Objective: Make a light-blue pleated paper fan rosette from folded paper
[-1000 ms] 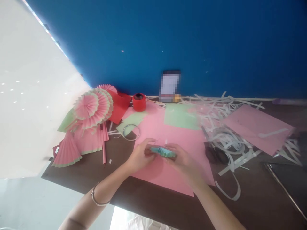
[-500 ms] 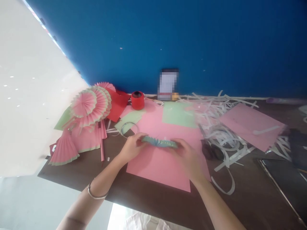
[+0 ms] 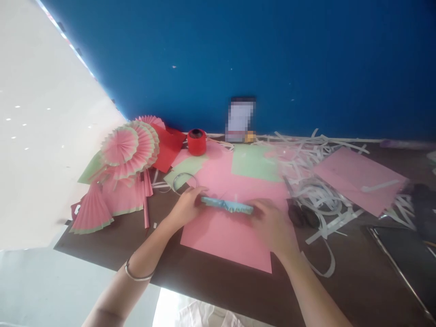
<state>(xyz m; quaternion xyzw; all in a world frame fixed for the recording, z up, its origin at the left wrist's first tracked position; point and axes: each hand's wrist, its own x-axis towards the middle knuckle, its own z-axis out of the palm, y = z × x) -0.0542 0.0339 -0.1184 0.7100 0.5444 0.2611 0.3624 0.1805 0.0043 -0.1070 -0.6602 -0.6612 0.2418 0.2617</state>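
Both hands hold a pleated light-blue paper strip just above a pink paper sheet on the dark table. My left hand pinches the strip's left end; a metal bangle sits on that wrist. My right hand grips the strip's right end, its fingers closed round it. The strip lies stretched out nearly flat between the two hands.
Finished pink pleated fans lie at the far left. A red spool, a wire ring, green paper, another pink sheet, a heap of white paper strips, scissors and a dark tablet surround the hands. A blue wall stands behind.
The hands have drawn apart, stretching the blue pleated strip from a short bundle into a longer, flatter band. The view shifted slightly.
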